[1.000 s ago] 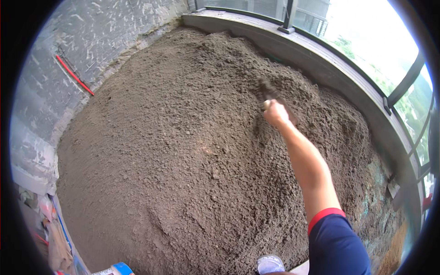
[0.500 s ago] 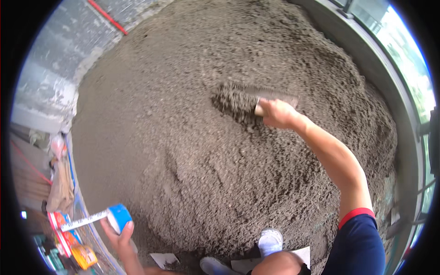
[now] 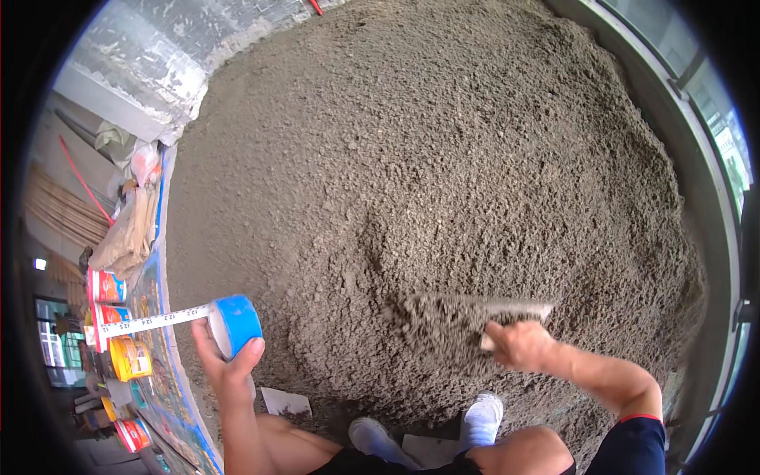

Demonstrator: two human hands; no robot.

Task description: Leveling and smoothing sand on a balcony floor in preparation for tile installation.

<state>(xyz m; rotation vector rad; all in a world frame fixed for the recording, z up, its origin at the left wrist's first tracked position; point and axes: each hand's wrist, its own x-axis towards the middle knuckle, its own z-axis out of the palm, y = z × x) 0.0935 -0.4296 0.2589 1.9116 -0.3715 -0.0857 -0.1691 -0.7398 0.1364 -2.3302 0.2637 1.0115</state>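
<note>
Two hands are at work over a wide bed of damp grey screed [image 3: 443, 158]. At the far left, buckets [image 3: 119, 317] in red, white and yellow stand by a heap of sacks [image 3: 127, 229]; half a second ago only a corner of this clutter showed, and it has now come further into view.

The left hand [image 3: 226, 364] grips a blue tape measure [image 3: 236, 323], fingers curled round its case, thumb on the right side. The white blade runs out leftward over the buckets. Since the earlier frame the hand has risen higher and the case sits closer to the edge of the screed.

Below, two white shoes [image 3: 431, 427] stand at the near edge of the bed, with bare knees beneath them.

The right hand [image 3: 518, 344] is closed tight on the handle of a trowel [image 3: 483, 307], whose long blade lies flat on the screed, stretching from left of the hand to just past it. A moment ago it lay higher on the mound; it now sits near the shoes, with loose material piled in front of its left end. The window frame [image 3: 712, 206] curves down the right.
</note>
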